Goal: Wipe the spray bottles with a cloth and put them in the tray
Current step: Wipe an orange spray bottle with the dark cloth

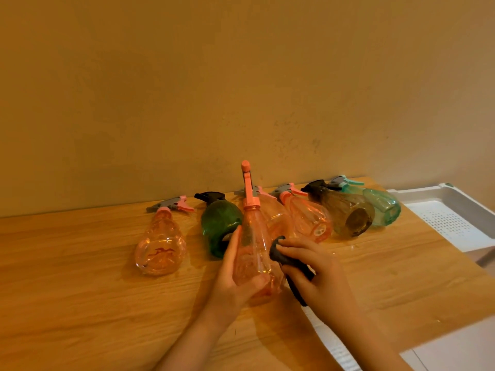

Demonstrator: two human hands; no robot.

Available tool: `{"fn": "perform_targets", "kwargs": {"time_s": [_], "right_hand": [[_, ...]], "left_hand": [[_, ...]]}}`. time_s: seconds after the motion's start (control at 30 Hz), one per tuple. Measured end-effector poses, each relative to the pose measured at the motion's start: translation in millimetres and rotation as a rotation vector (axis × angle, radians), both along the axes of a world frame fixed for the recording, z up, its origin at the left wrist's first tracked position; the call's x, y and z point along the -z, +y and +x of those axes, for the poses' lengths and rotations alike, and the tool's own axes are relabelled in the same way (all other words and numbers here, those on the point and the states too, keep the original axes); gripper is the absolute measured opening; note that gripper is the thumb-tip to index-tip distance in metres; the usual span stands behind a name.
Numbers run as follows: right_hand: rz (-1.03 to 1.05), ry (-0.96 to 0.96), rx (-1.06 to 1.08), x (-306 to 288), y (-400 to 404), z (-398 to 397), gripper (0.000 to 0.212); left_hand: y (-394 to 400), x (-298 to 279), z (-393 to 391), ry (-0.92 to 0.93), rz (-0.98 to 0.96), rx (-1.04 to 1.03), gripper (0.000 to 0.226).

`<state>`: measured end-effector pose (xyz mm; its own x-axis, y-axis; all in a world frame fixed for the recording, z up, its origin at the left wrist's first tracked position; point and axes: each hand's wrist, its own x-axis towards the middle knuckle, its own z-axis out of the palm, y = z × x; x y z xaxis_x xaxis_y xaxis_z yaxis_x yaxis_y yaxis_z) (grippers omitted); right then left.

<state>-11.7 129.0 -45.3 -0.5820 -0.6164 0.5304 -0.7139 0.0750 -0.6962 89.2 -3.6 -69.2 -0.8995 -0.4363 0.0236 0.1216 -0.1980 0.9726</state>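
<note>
Orange-tinted plastic throughout: four clear orange spray bottles counted, plus one green, one brown, one teal, seven in all. Held upright in the left hand [235,274]: an orange spray bottle [253,245] with its pink nozzle pointing up, thumb curled across the lower front, fingers wrapped behind the left side. Pressed against that bottle's right flank: a dark cloth [284,254], bunched and gripped in the right hand [318,274], a loose end trailing down below the palm.

Lying on their sides along the back of the wooden table [80,290], near the wall:
- far-left orange bottle [160,245], grey-and-pink trigger, well apart from the hands
- green bottle [219,226], black trigger, just behind the left hand's fingertips
- orange bottle [276,215], mostly hidden behind the held one
- orange bottle [310,218], just beyond the right hand
- brown bottle [345,212], base facing the camera
- teal bottle [383,204], nearest the table's right edge

One white perforated tray [452,220] off the right edge of the table, holding no bottles.
</note>
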Motion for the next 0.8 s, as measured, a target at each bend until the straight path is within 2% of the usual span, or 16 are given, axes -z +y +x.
{"fn": "perform_targets", "kwargs": {"time_s": [0.07,0.17,0.3,0.47,0.57,0.7,0.8], "right_hand": [[-0.09,-0.102,0.015,7.9,-2.3,5.1,0.033],[-0.167,-0.109,0.071,17.1,-10.0,11.1,0.027],[-0.159,0.046,0.179,0.3,-15.5,-2.3,0.027],[-0.03,0.344,0.153,-38.0,-31.2,-28.9,0.021],[0.029,0.372,0.11,-37.3,-40.3,-33.6,0.017],[-0.028,0.43,0.148,-21.3,-39.1,-27.2,0.018],[-0.056,0.381,0.162,-13.4,-31.2,-18.6,0.022]], "left_hand": [[0.2,-0.4,0.8,0.005,-0.005,0.003,0.087],[-0.7,0.2,1.7,0.012,0.002,0.006,0.089],[-0.3,2.4,1.0,0.019,0.025,0.032,0.091],[1.6,4.0,0.0,0.024,0.025,0.094,0.098],[0.9,3.7,0.2,0.029,0.027,0.097,0.096],[2.3,3.8,1.2,0.039,0.01,0.102,0.093],[2.0,4.5,0.7,0.037,0.007,0.079,0.095]]}}
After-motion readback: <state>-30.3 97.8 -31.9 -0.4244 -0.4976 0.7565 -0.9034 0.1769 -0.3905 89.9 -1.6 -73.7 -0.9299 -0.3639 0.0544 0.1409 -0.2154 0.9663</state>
